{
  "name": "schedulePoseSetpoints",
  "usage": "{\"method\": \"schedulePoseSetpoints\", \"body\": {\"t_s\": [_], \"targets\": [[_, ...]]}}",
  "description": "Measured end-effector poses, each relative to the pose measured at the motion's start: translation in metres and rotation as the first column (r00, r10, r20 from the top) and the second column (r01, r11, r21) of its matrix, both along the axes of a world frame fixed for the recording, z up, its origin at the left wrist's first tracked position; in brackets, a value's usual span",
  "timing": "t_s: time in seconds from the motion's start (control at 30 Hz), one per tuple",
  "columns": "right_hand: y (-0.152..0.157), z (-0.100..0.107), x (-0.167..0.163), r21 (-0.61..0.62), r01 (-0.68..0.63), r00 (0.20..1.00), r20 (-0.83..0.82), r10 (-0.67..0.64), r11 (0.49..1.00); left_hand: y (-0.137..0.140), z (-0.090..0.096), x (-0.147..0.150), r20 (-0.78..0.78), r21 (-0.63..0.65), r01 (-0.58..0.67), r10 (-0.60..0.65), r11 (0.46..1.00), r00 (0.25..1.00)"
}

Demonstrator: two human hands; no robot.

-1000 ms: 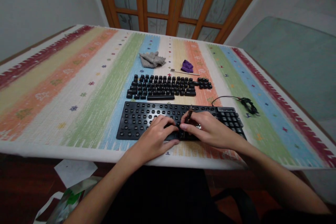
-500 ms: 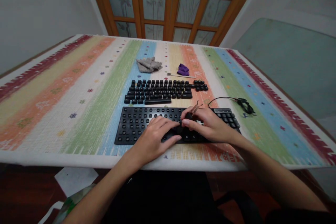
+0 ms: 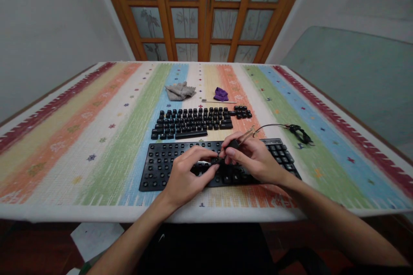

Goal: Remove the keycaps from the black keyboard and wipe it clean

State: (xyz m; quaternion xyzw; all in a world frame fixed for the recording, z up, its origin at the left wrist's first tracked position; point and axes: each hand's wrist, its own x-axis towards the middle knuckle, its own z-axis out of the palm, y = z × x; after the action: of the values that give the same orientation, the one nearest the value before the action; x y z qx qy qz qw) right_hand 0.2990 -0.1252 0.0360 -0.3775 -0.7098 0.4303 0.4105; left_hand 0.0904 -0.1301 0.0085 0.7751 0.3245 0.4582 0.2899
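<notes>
A black keyboard [image 3: 155, 176] lies in front of me, its left part stripped to bare key stems and its right end still capped. My right hand [image 3: 247, 157] grips a keycap puller [image 3: 235, 144] by its black body, with the thin brass-coloured wires sticking up and to the right. Thumb and forefinger of my left hand [image 3: 190, 174] pinch a small black piece that looks like a keycap [image 3: 221, 161], right beside my right fingertips. Both hands are over the middle of the keyboard and cover part of it.
Removed black keycaps [image 3: 193, 121] lie in rows behind the keyboard. Farther back are a grey cloth [image 3: 180, 91], a purple cloth [image 3: 221, 94] and a thin brush [image 3: 219, 102]. A coiled cable [image 3: 300, 134] rests at right on the striped tablecloth [image 3: 106, 146].
My head view has tilted up slightly. The left fingers have risen off the keyboard into a pinch close to the right fingertips; the puller's wires lean farther right.
</notes>
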Motion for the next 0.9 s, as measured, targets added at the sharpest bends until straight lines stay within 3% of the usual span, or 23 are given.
{"method": "schedulePoseSetpoints", "body": {"t_s": [0.17,0.27,0.33,0.47,0.63,0.73,0.9], "targets": [[-0.001,-0.001,0.006,0.052,0.023,0.999,-0.025,-0.022,0.998,0.004,-0.002,0.004,0.189,-0.150,0.060,-0.031,0.987,0.981],[-0.003,0.002,0.011,0.190,0.028,0.996,0.079,-0.044,0.981,0.007,-0.002,0.004,0.274,-0.225,0.137,-0.073,0.965,0.959],[-0.004,0.005,0.014,0.306,0.013,0.981,0.179,-0.071,0.952,0.009,0.001,0.002,0.208,-0.231,0.130,-0.081,0.964,0.975],[-0.006,0.006,0.017,0.478,-0.073,0.942,0.320,-0.096,0.875,0.012,0.011,-0.001,-0.088,-0.043,0.030,-0.034,0.999,0.996],[-0.007,0.004,0.018,0.630,-0.114,0.921,0.356,-0.156,0.768,0.015,0.020,0.001,-0.230,0.154,0.091,-0.054,0.984,0.972],[-0.008,0.004,0.020,0.651,-0.092,0.924,0.338,-0.180,0.754,0.016,0.023,0.005,-0.226,0.177,0.101,-0.060,0.979,0.972],[-0.009,0.003,0.025,0.626,-0.072,0.918,0.345,-0.193,0.777,0.021,0.023,0.012,-0.170,0.147,0.051,-0.026,0.988,0.985]]}}
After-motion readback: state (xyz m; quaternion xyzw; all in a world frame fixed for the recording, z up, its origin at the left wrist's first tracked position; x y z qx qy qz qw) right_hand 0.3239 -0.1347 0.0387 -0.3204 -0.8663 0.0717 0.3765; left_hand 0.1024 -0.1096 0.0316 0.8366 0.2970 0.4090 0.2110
